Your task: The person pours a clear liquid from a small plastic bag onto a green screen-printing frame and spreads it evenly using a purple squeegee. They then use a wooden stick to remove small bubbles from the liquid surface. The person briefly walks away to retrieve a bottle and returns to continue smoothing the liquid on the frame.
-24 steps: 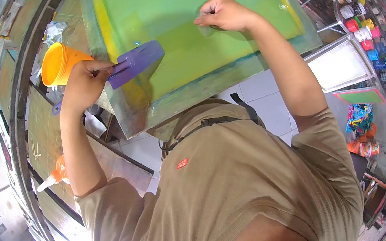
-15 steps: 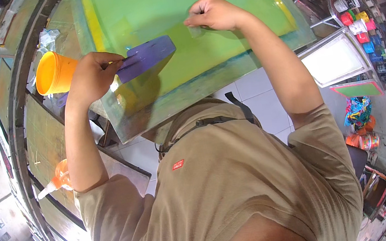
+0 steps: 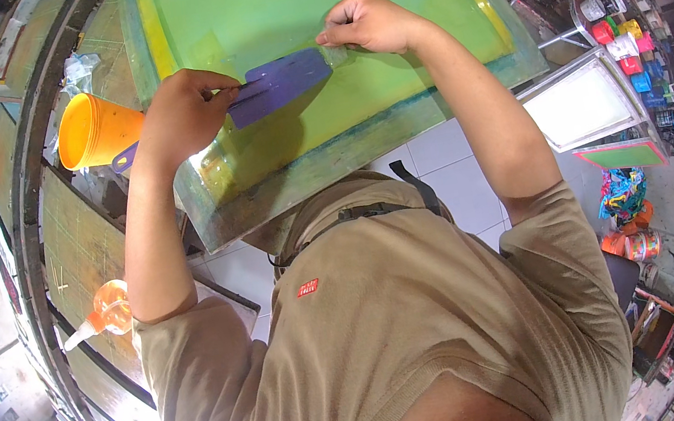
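Observation:
My left hand [image 3: 190, 115] is closed around a purple flat-bladed spatula [image 3: 281, 85]; its handle end pokes out beside my wrist. The blade is held over a green and yellow mesh screen [image 3: 392, 108], casting a shadow on it. My right hand [image 3: 371, 23] pinches a small translucent piece [image 3: 335, 55], too small to name surely. That piece meets the tip of the spatula's blade in this view. Left of my left hand is an orange plastic cup [image 3: 89, 132], which looks like several nested together.
An orange bottle with a white nozzle [image 3: 110, 310] lies near my left elbow on a brown board [image 3: 82, 238]. A crumpled clear bag [image 3: 81, 72] sits beyond the cup. Paint pots [image 3: 622, 45] and a white framed screen [image 3: 580, 103] stand at the right.
My left hand has moved right with the spatula, bringing its blade tip to the translucent piece. My right hand has hardly moved.

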{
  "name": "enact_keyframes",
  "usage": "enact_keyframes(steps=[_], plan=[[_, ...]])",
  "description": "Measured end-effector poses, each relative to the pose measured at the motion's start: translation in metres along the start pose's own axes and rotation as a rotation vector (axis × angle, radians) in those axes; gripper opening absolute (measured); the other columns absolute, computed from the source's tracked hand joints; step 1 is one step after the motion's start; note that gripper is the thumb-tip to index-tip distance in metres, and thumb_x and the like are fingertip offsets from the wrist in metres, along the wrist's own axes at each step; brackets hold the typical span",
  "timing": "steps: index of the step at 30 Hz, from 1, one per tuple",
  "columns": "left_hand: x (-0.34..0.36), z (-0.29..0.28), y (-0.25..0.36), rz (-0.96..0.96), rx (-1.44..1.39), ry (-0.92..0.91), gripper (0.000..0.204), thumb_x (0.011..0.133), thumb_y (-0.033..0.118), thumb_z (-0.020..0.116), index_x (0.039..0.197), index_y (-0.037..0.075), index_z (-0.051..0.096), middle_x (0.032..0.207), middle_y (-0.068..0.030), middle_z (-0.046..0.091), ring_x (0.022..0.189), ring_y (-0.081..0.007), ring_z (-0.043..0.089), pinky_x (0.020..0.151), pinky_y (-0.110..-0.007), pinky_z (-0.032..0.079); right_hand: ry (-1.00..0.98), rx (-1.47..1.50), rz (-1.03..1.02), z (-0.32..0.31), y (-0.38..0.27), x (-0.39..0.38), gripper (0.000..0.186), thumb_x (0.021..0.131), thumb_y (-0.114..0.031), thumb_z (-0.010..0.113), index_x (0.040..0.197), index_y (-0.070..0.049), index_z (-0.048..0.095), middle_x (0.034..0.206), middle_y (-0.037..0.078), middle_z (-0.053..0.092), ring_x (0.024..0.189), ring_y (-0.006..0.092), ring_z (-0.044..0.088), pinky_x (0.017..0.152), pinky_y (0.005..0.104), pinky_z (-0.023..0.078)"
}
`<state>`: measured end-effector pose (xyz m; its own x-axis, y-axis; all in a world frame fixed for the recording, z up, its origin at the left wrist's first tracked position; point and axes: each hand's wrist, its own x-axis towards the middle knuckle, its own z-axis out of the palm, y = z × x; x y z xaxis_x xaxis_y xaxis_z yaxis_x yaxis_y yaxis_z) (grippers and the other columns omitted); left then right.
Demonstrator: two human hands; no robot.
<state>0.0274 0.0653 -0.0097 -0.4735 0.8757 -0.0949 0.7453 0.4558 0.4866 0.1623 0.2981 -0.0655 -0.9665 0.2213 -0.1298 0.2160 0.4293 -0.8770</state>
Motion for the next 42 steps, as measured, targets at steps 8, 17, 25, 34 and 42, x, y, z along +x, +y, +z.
enact_keyframes(steps=[8,17,25,34,42], plan=[[0.001,-0.002,0.009,-0.026,0.001,-0.02,0.021,0.082,0.014,0.059,0.096,0.002,0.069,0.088,-0.0165,0.068,0.075,-0.0237,0.065,0.071,-0.033,0.049,0.0,0.023,0.0,-0.001,0.0,0.0,0.026,0.084,-0.021,0.066,0.066,-0.003,0.062,0.056,-0.005,0.05,0.052,0.0045,0.039,0.048,0.023,0.032],[0.007,-0.009,-0.016,-0.039,0.005,-0.01,0.017,0.081,0.015,0.064,0.094,0.007,0.071,0.082,-0.0161,0.068,0.074,-0.0239,0.065,0.069,-0.032,0.049,-0.019,0.086,0.011,-0.002,0.005,0.003,0.026,0.084,-0.022,0.065,0.065,-0.004,0.06,0.056,-0.004,0.049,0.052,0.0051,0.039,0.049,0.0231,0.032],[0.013,-0.01,-0.007,-0.007,-0.026,0.005,0.017,0.08,0.014,0.064,0.093,0.006,0.071,0.083,-0.0163,0.068,0.075,-0.0262,0.065,0.069,-0.033,0.05,-0.002,0.076,0.011,-0.004,0.008,0.003,0.022,0.081,-0.024,0.067,0.071,-0.004,0.066,0.057,-0.002,0.052,0.052,0.0072,0.043,0.05,0.0241,0.035],[0.025,-0.012,-0.003,0.1,0.015,-0.039,0.019,0.083,0.009,0.06,0.097,0.0,0.068,0.087,-0.0137,0.069,0.075,-0.0193,0.064,0.07,-0.03,0.049,-0.006,0.091,0.006,-0.006,0.007,0.002,0.022,0.079,-0.025,0.068,0.073,-0.003,0.069,0.056,-0.001,0.053,0.052,0.0081,0.044,0.05,0.0249,0.036],[0.017,-0.032,-0.036,-0.001,-0.013,-0.077,0.016,0.081,0.013,0.064,0.093,0.005,0.071,0.081,-0.0132,0.069,0.071,-0.0207,0.064,0.066,-0.03,0.049,0.0,0.144,0.013,-0.004,0.008,0.002,0.023,0.08,-0.024,0.068,0.068,-0.004,0.064,0.056,-0.002,0.051,0.052,0.0071,0.042,0.049,0.024,0.033]])
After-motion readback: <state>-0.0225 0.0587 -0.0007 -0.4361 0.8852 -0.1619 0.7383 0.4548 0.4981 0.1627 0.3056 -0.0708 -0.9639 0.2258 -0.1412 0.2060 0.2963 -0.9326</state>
